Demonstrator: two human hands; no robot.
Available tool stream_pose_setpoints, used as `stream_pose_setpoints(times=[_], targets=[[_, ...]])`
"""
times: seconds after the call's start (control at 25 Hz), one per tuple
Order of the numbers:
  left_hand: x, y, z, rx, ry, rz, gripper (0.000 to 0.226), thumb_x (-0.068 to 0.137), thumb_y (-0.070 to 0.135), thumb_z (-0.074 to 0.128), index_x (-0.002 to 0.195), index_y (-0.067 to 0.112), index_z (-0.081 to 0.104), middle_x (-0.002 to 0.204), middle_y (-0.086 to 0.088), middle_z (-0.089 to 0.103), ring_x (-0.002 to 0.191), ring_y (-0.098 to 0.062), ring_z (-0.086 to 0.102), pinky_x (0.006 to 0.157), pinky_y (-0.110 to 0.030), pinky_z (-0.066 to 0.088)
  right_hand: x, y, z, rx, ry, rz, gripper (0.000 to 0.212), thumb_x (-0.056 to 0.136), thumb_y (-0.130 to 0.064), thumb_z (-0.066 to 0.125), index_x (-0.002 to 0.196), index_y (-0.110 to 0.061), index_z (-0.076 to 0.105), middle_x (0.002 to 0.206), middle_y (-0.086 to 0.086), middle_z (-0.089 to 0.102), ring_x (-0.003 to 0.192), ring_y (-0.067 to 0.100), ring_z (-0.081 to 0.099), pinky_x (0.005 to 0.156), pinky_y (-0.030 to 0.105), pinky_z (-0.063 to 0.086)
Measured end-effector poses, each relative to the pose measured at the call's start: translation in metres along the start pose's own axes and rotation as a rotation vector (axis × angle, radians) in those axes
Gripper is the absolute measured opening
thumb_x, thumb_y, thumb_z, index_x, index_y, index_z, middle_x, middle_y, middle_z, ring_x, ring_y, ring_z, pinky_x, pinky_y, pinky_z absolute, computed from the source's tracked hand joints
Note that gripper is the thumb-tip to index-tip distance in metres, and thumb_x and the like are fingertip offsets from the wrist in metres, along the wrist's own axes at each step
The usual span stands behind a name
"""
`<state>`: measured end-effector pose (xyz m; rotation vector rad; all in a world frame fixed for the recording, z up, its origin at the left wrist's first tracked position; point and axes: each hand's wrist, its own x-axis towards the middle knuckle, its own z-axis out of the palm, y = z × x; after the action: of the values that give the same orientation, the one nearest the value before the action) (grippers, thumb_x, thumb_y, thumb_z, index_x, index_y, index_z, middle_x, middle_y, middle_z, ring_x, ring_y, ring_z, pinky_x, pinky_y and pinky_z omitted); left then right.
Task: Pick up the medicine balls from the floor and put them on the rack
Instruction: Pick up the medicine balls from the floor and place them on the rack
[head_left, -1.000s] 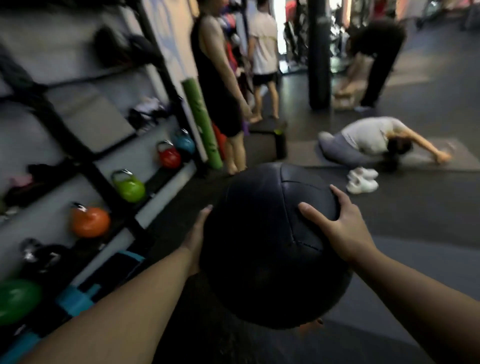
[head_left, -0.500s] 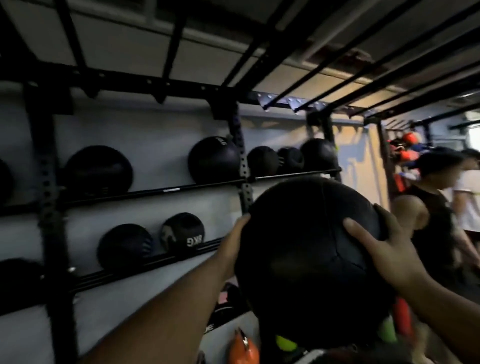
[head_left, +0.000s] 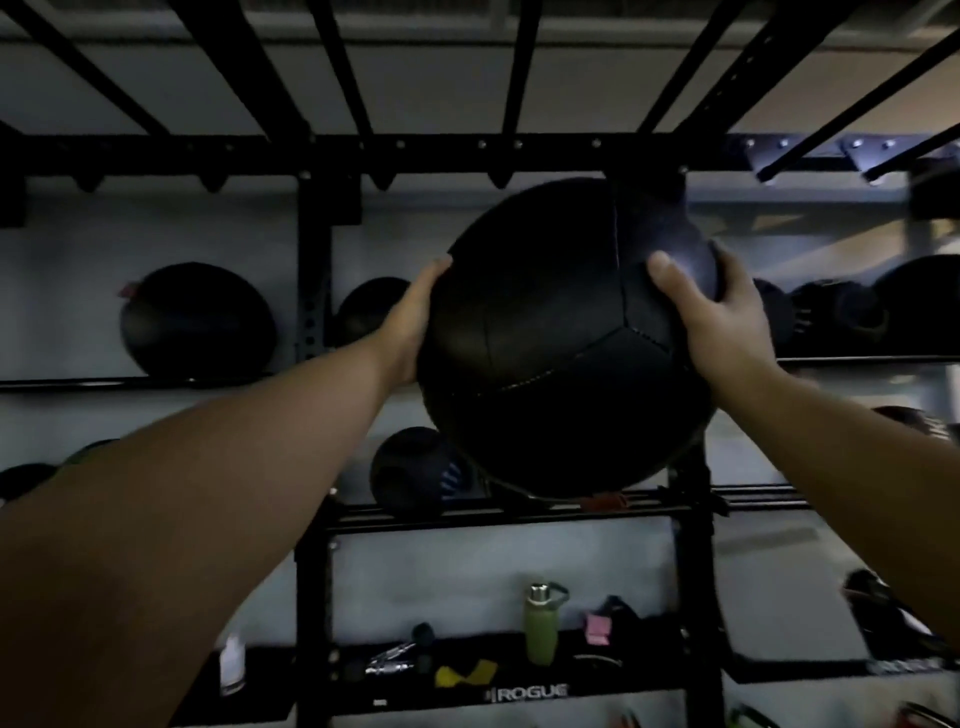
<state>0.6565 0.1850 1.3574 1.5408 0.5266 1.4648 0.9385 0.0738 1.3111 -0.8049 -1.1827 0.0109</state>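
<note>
Head view: left hand (head_left: 410, 322) and right hand (head_left: 727, 317), fingers spread, clamp the medicine ball (head_left: 561, 338) before the rack (head_left: 467, 156) (palms only); misjudging the rail could drop it.

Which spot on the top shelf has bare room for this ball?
Behind the held medicine ball, between the small ball beside the upright and the cluster of balls at right. Left bay holds one large ball; the far right is crowded.
</note>
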Motion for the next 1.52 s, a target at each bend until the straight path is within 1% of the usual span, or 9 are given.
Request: stream_pose_setpoints(times=[0.52,0.68,0.8,0.96,1.08,1.2,1.28,1.4,1.52], targets=[[0.301,-0.035,-0.109,0.074,-0.012,0.254,0.046,0.109,0.053,0.048,0.118,0.017,0.074,0.087,-0.001,0.088,0.075,-0.014,0.085,0.059,-0.023,0.063,0.224,0.179,0.235,0.125,0.124,-0.140,0.125,0.044,-0.101,0.068,0.151,-0.040,0.047,0.145,-0.005,0.055,0.130,0.017,0.056,0.113,0.042,0.044],[0.410,-0.084,-0.132,0.160,-0.031,0.276,0.048,0.105,0.059,0.055,0.127,0.021,0.074,0.108,-0.003,0.088,0.097,-0.020,0.086,0.078,-0.030,0.067,0.304,0.266,0.286,0.087,0.089,-0.199,0.119,0.054,-0.101,0.063,0.155,-0.041,0.042,0.150,0.000,0.052,0.135,0.022,0.053,0.115,0.046,0.042],[0.453,-0.155,-0.145,0.323,0.098,0.331,0.076,0.094,0.063,0.071,0.156,0.020,0.059,0.144,-0.009,0.074,0.134,-0.029,0.070,0.111,-0.037,0.057,0.348,0.336,0.310,-0.056,0.025,-0.276,0.107,0.068,-0.094,0.053,0.156,-0.034,0.045,0.151,0.010,0.051,0.139,0.029,0.049,0.119,0.044,0.037],[0.480,-0.213,-0.139,0.638,0.227,0.712,0.120,0.061,0.085,0.075,0.165,0.037,0.039,0.166,-0.008,0.050,0.155,-0.020,0.042,0.124,-0.028,0.036,0.432,0.362,0.332,-0.199,0.038,-0.352,0.085,0.080,-0.085,0.046,0.137,-0.025,0.067,0.140,0.007,0.067,0.133,0.028,0.058,0.113,0.042,0.043],[0.498,-0.230,-0.114,1.099,0.211,0.844,0.156,0.042,0.106,0.070,0.173,0.048,0.007,0.186,0.000,0.005,0.170,-0.025,0.006,0.131,-0.051,0.013,0.479,0.376,0.331,-0.445,0.108,-0.315,0.059,0.097,-0.069,0.045,0.131,-0.026,0.068,0.136,0.015,0.065,0.127,0.041,0.057,0.103,0.050,0.047],[0.521,-0.225,-0.115,1.107,0.209,0.789,0.155,0.046,0.100,0.075,0.175,0.038,0.017,0.184,-0.003,0.017,0.169,-0.024,0.017,0.136,-0.048,0.019,0.480,0.383,0.342,-0.453,0.175,-0.303,0.042,0.102,-0.050,0.049,0.122,-0.020,0.070,0.130,0.020,0.067,0.119,0.043,0.060,0.092,0.045,0.048],[0.539,-0.220,-0.126,0.989,0.181,0.719,0.144,0.055,0.084,0.087,0.174,0.027,0.028,0.178,-0.006,0.037,0.163,-0.023,0.035,0.135,-0.046,0.029,0.453,0.388,0.369,-0.366,0.128,-0.359,0.056,0.093,-0.065,0.049,0.128,-0.025,0.066,0.137,0.014,0.064,0.127,0.040,0.057,0.098,0.045,0.044],[0.563,-0.229,-0.136,0.901,0.171,0.745,0.119,0.069,0.070,0.092,0.167,0.022,0.044,0.161,-0.005,0.058,0.151,-0.022,0.054,0.127,-0.047,0.042,0.400,0.419,0.408,-0.589,0.035,-0.563,0.092,0.076,-0.094,0.041,0.155,-0.048,0.034,0.168,0.004,0.031,0.152,0.040,0.025,0.115,0.066,0.022],[0.569,-0.227,-0.137,0.898,0.166,0.709,0.122,0.066,0.077,0.083,0.169,0.028,0.040,0.163,0.000,0.058,0.149,-0.020,0.056,0.126,-0.046,0.044,0.408,0.420,0.414,-0.595,0.098,-0.594,0.091,0.076,-0.095,0.039,0.155,-0.050,0.032,0.169,0.002,0.028,0.153,0.040,0.021,0.114,0.072,0.019]])
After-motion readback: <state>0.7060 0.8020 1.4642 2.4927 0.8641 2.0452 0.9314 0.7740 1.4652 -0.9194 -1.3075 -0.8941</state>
